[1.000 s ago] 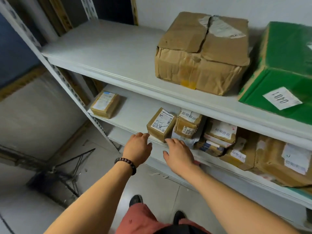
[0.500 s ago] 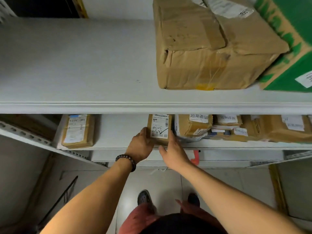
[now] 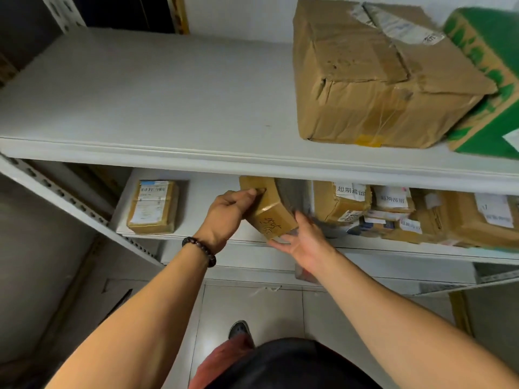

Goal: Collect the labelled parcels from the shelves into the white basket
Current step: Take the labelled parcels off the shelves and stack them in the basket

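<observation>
A small brown parcel (image 3: 266, 211) with handwriting on its near face is tilted at the front edge of the lower shelf (image 3: 202, 203). My left hand (image 3: 227, 214) grips its left side, fingers curled over the top. My right hand (image 3: 303, 240) touches its lower right corner with spread fingers. Another labelled parcel (image 3: 153, 206) lies flat further left on the same shelf. To the right, several labelled parcels (image 3: 393, 209) are piled together. The white basket is not in view.
On the upper shelf (image 3: 157, 108) stand a large taped cardboard box (image 3: 373, 80) and a green box (image 3: 488, 88) at the right. A perforated shelf post (image 3: 70, 203) runs diagonally at the left. Tiled floor and my feet lie below.
The small parcel has been tipped and pulled toward the shelf's front edge, its printed label turned away. Both hands moved with it, and the camera came closer.
</observation>
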